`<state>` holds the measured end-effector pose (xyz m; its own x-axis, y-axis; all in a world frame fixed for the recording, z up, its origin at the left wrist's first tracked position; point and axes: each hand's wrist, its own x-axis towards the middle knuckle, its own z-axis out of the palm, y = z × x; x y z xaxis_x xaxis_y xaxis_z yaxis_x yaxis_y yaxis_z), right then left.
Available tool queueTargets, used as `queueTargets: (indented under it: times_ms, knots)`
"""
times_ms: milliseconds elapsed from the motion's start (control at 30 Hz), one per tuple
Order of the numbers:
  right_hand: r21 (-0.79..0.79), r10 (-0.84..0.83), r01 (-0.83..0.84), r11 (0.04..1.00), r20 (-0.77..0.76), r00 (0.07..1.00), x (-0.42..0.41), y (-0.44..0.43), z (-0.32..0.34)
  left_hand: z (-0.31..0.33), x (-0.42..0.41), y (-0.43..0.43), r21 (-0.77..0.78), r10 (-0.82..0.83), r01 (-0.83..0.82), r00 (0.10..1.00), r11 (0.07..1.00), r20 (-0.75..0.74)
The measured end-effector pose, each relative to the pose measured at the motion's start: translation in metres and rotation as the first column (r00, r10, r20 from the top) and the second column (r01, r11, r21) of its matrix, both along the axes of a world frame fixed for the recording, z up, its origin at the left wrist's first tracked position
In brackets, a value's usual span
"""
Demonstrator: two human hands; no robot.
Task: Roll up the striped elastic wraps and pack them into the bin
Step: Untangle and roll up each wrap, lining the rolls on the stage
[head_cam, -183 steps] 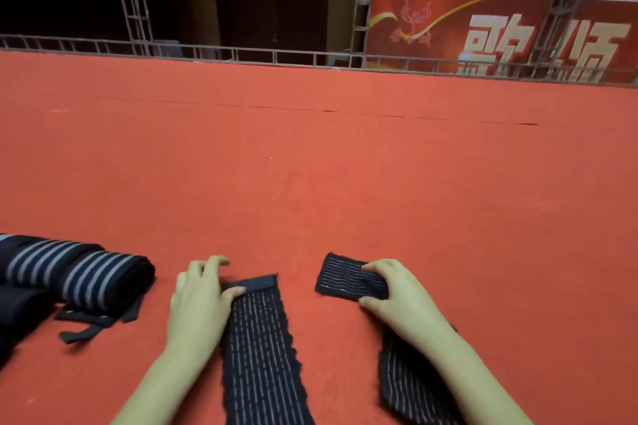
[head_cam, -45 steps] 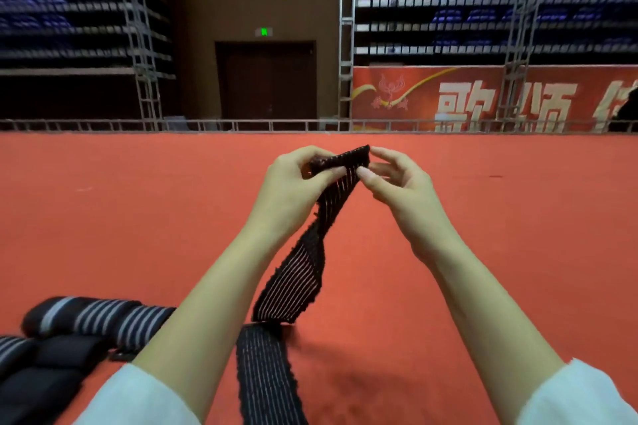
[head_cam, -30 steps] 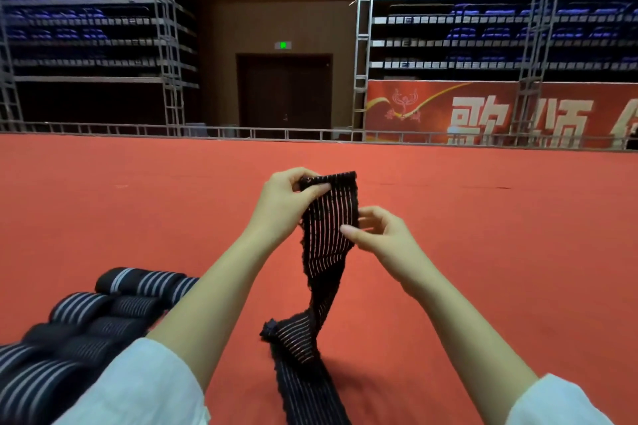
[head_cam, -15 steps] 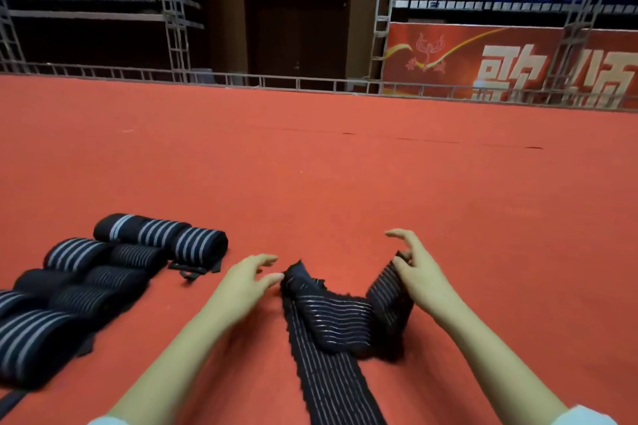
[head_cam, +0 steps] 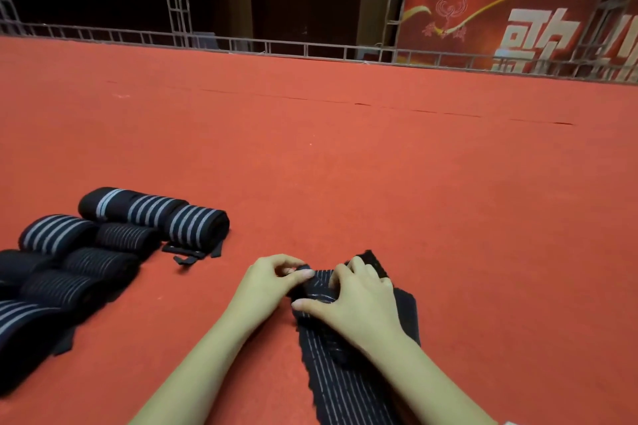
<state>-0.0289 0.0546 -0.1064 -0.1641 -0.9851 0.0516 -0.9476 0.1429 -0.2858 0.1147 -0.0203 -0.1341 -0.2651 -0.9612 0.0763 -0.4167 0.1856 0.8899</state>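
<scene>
A black elastic wrap with thin pale stripes [head_cam: 333, 376] lies on the red carpet in front of me, its strip running toward the bottom edge. Its far end is curled into a small roll. My left hand [head_cam: 266, 286] pinches the left side of that roll with thumb and fingers. My right hand [head_cam: 355, 300] grips the roll from the right, thumb under it and fingers curled over the top. A loose fold of the same wrap sticks out past my right hand. No bin is in view.
Several rolled striped wraps [head_cam: 152, 214] lie in a cluster at the left on the red carpet [head_cam: 345, 166]. A metal railing [head_cam: 310, 50] marks the carpet's far edge, with scaffolding and a red banner [head_cam: 518, 21] behind.
Half a second ago both hands were open beside the crumpled wrap on the carpet. Now they have closed on its end and curled it into a small roll.
</scene>
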Motion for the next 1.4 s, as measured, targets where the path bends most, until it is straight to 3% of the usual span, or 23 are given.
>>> queueTargets:
  times_ms: [133, 267, 333, 500, 567, 700, 767, 833, 867, 933, 1000, 1100, 1200, 1267, 1333, 1400]
  knots:
    - [-0.070, 0.005, -0.008, 0.997, -0.054, 0.999, 0.001, -0.008, -0.001, 0.004, -0.001, -0.004, 0.026, 0.050, -0.048, 0.996, 0.999, -0.077]
    - [-0.145, 0.024, -0.029, 0.989, -0.035, 0.999, -0.012, -0.008, 0.009, 0.007, 0.002, -0.010, -0.011, 0.080, -0.080, 0.997, 0.997, 0.022]
    - [-0.191, -0.035, 0.043, 0.981, 0.045, 0.998, -0.029, -0.007, 0.016, 0.009, 0.006, -0.016, -0.038, 0.117, -0.116, 0.993, 0.992, 0.028]
    - [-0.261, -0.224, 0.296, 0.919, 0.274, 0.935, -0.091, -0.006, 0.030, 0.016, 0.014, -0.029, -0.005, 0.193, -0.195, 0.971, 0.981, -0.138]
    - [-0.281, -0.194, 0.303, 0.911, 0.354, 0.915, -0.107, -0.005, 0.033, 0.019, 0.005, -0.039, 0.011, 0.222, -0.224, 0.957, 0.975, -0.184]
    - [-0.372, -0.057, 0.263, 0.890, 0.481, 0.875, -0.119, -0.005, 0.037, 0.030, -0.024, -0.071, 0.189, 0.347, -0.296, 0.865, 0.936, -0.363]
    - [-0.423, -0.002, 0.249, 0.871, 0.504, 0.864, -0.123, -0.006, 0.040, 0.033, -0.034, -0.080, 0.171, 0.408, -0.373, 0.866, 0.912, -0.288]
    - [-0.463, 0.049, 0.227, 0.857, 0.512, 0.858, -0.125, -0.005, 0.043, 0.036, -0.040, -0.074, 0.031, 0.409, -0.407, 0.911, 0.913, -0.057]
    - [-0.479, 0.071, 0.214, 0.851, 0.509, 0.858, -0.125, -0.005, 0.044, 0.039, -0.043, -0.065, -0.051, 0.387, -0.387, 0.922, 0.921, -0.004]
    - [-0.501, 0.108, 0.207, 0.840, 0.530, 0.841, -0.124, -0.005, 0.044, 0.046, -0.055, -0.046, -0.147, 0.268, -0.274, 0.962, 0.951, -0.061]
    - [-0.519, 0.152, 0.211, 0.828, 0.571, 0.807, -0.121, -0.004, 0.045, 0.058, -0.076, -0.026, -0.179, 0.071, -0.099, 0.986, 0.979, -0.152]
    - [-0.549, 0.237, 0.201, 0.811, 0.623, 0.746, -0.114, 0.000, 0.049, 0.072, -0.110, -0.005, -0.184, -0.151, 0.120, 0.975, 0.976, -0.163]
    - [-0.581, 0.330, 0.178, 0.794, 0.659, 0.676, -0.110, 0.008, 0.057, 0.084, -0.131, 0.002, -0.078, -0.186, 0.177, 0.976, 0.981, -0.115]
    - [-0.606, 0.376, 0.167, 0.778, 0.661, 0.649, -0.112, 0.014, 0.060, 0.089, -0.136, 0.000, 0.082, -0.133, 0.138, 0.989, 0.987, -0.072]
    - [-0.617, 0.408, 0.164, 0.770, 0.673, 0.617, -0.115, 0.018, 0.062, 0.087, -0.134, 0.000, 0.312, -0.142, 0.202, 0.969, 0.928, -0.203]
    - [-0.608, 0.420, 0.168, 0.776, 0.697, 0.581, -0.118, 0.021, 0.065, 0.083, -0.130, 0.006, 0.318, -0.206, 0.353, 0.887, 0.880, -0.413]
